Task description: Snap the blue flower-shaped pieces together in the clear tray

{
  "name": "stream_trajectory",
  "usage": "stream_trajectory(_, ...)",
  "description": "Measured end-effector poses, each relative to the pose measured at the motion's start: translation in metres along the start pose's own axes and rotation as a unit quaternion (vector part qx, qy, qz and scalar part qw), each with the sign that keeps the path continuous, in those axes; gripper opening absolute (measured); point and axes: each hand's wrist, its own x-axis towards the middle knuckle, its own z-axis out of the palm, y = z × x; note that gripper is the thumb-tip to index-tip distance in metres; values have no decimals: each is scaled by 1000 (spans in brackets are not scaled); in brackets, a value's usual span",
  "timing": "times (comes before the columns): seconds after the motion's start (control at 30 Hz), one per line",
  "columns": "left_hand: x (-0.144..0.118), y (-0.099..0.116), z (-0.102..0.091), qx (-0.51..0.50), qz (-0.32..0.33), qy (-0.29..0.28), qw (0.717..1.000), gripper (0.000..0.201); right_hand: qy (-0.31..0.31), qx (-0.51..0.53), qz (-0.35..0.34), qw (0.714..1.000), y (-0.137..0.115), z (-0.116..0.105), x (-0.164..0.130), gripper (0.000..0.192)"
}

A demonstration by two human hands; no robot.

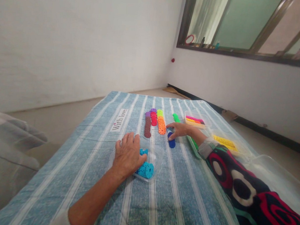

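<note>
My left hand lies flat, fingers spread, on a clear plastic tub of turquoise toothed discs, gripping nothing. My right hand rests fingertips on a dark blue row of discs on the blue striped cloth, fingers loosely open. Beside it lie brown, red, orange and green rows.

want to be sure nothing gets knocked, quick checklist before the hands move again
1. Left hand resting on the clear tub of turquoise discs: ok.
2. Right hand fingers on the dark blue discs: ok; actual grip: cannot tell.
3. Sorted rows, brown, red, orange, lying apart from both hands: ok.
4. Green row free of the right hand: cannot tell, partly hidden.
5. Striped cloth lying flat: ok.
</note>
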Motion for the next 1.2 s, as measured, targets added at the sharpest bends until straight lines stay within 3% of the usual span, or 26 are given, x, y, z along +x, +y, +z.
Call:
stream_trajectory(0.33,0,-1,1,5,3,15,1000,57,-53,-30,-27,998,4,5,0,100)
stream_trajectory(0.6,1,0,2,2,4,19,1000,58,-62,-47,-27,997,1,4,0,100)
stream_trajectory(0.67,1,0,2,6,3,18,1000,59,-50,-37,-22,998,2,3,0,93)
stream_trajectory(0.87,1,-2,3,8,4,16,1000,60,-3,-37,55,998,0,-3,7,48)
stream_trajectory(1.2,1,-4,8,4,10,29,1000,62,-46,-77,120,989,6,-9,39,34)
